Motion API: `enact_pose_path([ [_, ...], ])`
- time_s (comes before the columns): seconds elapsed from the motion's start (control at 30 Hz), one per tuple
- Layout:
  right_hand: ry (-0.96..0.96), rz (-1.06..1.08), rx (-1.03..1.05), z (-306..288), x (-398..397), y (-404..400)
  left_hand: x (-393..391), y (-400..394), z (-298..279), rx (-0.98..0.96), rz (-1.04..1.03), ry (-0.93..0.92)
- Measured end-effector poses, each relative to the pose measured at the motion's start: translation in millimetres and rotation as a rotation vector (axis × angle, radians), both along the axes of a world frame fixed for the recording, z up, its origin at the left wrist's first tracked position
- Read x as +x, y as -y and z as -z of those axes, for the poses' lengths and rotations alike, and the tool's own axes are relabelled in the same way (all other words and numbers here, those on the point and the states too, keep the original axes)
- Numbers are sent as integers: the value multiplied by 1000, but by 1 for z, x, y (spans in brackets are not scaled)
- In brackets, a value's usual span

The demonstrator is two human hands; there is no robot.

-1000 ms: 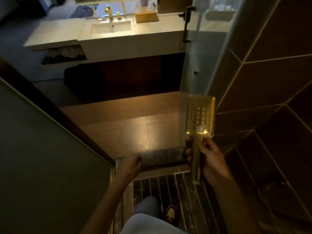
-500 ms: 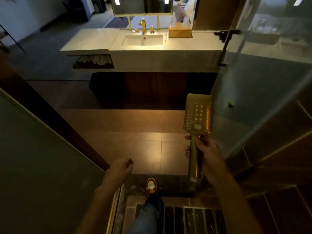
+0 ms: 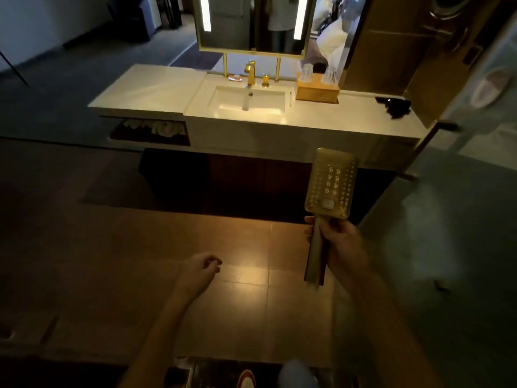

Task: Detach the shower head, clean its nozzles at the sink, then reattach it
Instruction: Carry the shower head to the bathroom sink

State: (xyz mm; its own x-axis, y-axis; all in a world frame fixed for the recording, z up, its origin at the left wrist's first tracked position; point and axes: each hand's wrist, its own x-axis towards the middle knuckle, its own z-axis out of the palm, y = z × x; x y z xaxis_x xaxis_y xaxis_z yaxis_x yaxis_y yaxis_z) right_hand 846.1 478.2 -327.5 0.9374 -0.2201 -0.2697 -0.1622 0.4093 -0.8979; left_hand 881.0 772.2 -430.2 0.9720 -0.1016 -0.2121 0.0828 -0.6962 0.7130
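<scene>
The right hand point(image 3: 342, 247) is wrapped around the handle of the shower head point(image 3: 330, 186), fingers curled round the upper part of the stem and thumb along its near side. The head rises upright out of the top of the fist, while the lower end of the handle sticks out below the hand, free of any hose. It is a gold, rectangular head with rounded corners; its face is turned toward the person, showing rows of small nozzles, a double column of larger ones down the middle and a pale square button near the bottom edge.

The left hand point(image 3: 202, 268) hangs out in front at waist level, fingers loosely curled, holding nothing, well apart from the shower head.

Beyond both hands lies the brown tiled floor point(image 3: 223, 247), and past it the white vanity with its sink point(image 3: 251, 103). A gold faucet point(image 3: 250, 72) stands behind the basin, with water running from it. A mirror point(image 3: 253, 23) hangs above, and a wooden box point(image 3: 317, 89) with two upturned glasses sits to the right of the basin.
</scene>
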Motion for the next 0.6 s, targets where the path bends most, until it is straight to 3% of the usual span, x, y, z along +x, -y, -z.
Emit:
enact_pose_path([
  [0.4, -15, -71, -59, -13, 262, 26, 239, 26, -23, -56, -61, 51],
  [0.6, -5, -115, -70, -17, 416, 55, 391, 58, -27, 53, -111, 149],
])
